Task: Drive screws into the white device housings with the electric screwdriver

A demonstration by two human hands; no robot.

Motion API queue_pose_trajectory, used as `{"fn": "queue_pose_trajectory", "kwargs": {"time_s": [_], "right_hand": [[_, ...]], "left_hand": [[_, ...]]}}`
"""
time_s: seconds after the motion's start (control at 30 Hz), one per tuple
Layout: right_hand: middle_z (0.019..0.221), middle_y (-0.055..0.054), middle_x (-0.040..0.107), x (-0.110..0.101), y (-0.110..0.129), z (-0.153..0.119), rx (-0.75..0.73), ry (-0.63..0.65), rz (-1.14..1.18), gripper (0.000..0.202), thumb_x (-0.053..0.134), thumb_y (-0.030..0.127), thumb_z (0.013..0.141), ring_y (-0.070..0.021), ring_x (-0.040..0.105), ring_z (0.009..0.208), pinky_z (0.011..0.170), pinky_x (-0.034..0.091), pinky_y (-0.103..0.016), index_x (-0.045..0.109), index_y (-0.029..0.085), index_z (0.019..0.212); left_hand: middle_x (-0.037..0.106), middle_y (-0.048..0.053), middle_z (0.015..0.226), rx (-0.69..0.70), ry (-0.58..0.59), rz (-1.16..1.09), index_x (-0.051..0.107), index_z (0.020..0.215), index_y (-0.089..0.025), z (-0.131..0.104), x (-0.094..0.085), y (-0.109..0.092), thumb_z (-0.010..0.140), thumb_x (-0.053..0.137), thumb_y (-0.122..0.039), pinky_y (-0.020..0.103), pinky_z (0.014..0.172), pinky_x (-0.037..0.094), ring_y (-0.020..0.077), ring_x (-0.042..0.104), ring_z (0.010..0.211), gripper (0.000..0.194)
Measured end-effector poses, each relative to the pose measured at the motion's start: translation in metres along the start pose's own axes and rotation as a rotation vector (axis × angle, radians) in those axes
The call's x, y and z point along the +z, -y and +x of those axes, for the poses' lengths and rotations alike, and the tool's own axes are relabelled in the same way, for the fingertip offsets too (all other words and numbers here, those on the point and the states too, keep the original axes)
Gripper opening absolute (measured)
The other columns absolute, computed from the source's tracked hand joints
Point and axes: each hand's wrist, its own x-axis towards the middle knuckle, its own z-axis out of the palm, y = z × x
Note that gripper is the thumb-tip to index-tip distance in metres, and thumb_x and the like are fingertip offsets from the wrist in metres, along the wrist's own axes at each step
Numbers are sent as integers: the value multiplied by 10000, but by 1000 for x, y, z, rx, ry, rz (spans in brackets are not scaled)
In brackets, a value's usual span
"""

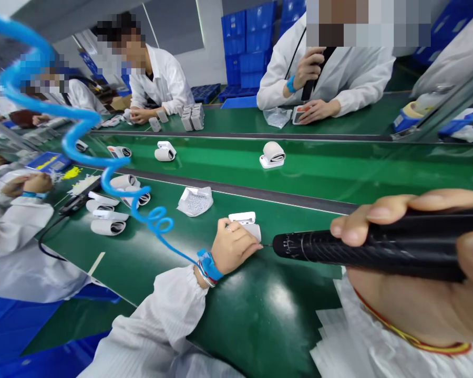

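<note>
My right hand (413,304) is wrapped round a black electric screwdriver (323,248), held level with its thin bit pointing left. My left hand (233,244) has thumb and fingers pinched together at the tip of the bit. Whatever those fingertips hold, if anything, is too small to make out. Just behind the left hand lies a white wrist blood pressure monitor (242,217) with a pale grey cuff, partly hidden by the fingers. An open plastic bag of small metal screws (197,201) rests on the green table, left of and beyond that hand.
A coiled blue cord (114,178) runs to my left wristband. Several cuffed monitors (108,223) sit at the left, beside another black screwdriver (79,202). Beyond a dark rail, a green conveyor belt (216,152) carries more monitors. Co-workers (327,79) sit across it and at my left.
</note>
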Motion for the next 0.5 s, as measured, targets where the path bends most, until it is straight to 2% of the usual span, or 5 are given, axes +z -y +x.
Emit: {"fn": "queue_pose_trajectory", "kwargs": {"time_s": [0.17,0.5], "right_hand": [[636,-14,604,11,-6,-1,35,-47,-7,172,705,339,617,-184,571,473,445,481,-352,647,222,728],[634,-11,598,12,-11,-3,26,-30,-18,180,716,343,603,-190,553,470,437,464,-360,636,251,735]], "left_hand": [[681,-15,703,11,-43,-35,622,737,-210,-1,-2,0,858,572,-334,379,758,284,139,523,697,179],[675,1,716,13,-4,-14,633,780,-222,-1,-5,-4,872,542,-298,396,758,296,147,532,699,150]]}}
